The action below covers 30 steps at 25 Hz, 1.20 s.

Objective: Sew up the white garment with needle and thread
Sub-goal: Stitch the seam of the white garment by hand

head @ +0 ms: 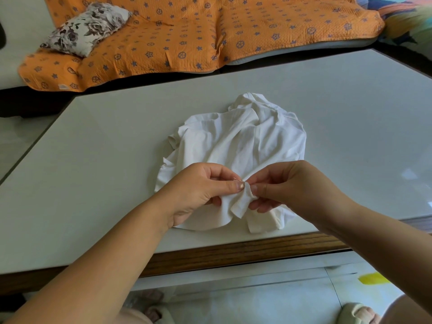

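Smooth pale surface (105, 164), wood-edged; orange quilted sofa cover (187, 31) lies beyond the hands. Left hand (201, 190) and right hand (292, 185) pinch a fold of the crumpled white garment (240, 141), needle (239, 180) between them.

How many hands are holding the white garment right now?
2. The left hand pinches the lifted fold of the white garment near the table's front edge, by the needle; the right hand pinches the same fold from the opposite side.
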### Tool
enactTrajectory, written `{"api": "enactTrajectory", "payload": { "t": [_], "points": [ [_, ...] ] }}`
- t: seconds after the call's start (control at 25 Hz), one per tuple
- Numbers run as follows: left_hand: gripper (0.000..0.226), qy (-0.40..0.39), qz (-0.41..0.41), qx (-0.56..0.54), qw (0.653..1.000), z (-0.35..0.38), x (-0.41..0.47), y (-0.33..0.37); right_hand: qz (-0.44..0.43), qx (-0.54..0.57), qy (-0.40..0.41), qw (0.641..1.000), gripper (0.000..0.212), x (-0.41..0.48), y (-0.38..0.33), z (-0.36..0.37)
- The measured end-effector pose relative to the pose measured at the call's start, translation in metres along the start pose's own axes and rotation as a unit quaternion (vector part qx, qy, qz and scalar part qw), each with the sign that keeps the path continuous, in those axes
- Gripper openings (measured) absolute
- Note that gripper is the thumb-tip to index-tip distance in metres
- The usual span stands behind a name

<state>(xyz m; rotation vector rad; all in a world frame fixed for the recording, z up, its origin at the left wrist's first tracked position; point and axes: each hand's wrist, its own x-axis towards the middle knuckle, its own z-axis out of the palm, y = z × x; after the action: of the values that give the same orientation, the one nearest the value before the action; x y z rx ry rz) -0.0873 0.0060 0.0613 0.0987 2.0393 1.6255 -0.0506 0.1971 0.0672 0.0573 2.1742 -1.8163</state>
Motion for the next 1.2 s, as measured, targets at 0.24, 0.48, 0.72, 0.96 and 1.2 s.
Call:
{"api": "enactTrajectory", "payload": {
  "t": [0.24,0.48,0.72,0.96,1.2],
  "points": [
    [0.027,-0.004,-0.005,-0.001,1.000,0.004,0.001,-0.002,-0.034,0.003,0.011,0.999,0.012,-0.002,-0.002,0.004],
    [0.009,-0.008,-0.020,-0.007,1.000,0.003,0.001,-0.002,-0.063,-0.041,0.039,0.996,0.010,0.001,-0.001,0.007],
    [0.028,0.006,-0.034,-0.025,0.999,0.003,-0.001,-0.001,-0.030,0.121,0.099,0.987,0.013,0.018,-0.007,-0.013],
    [0.027,0.001,-0.026,-0.016,1.000,0.000,-0.001,-0.003,0.031,0.428,0.167,0.888,0.011,0.043,-0.005,-0.047],
    [0.025,-0.003,-0.017,0.012,1.000,-0.003,-0.002,-0.001,-0.049,0.229,0.314,0.920,0.010,0.056,0.004,-0.076]
  ]
}}
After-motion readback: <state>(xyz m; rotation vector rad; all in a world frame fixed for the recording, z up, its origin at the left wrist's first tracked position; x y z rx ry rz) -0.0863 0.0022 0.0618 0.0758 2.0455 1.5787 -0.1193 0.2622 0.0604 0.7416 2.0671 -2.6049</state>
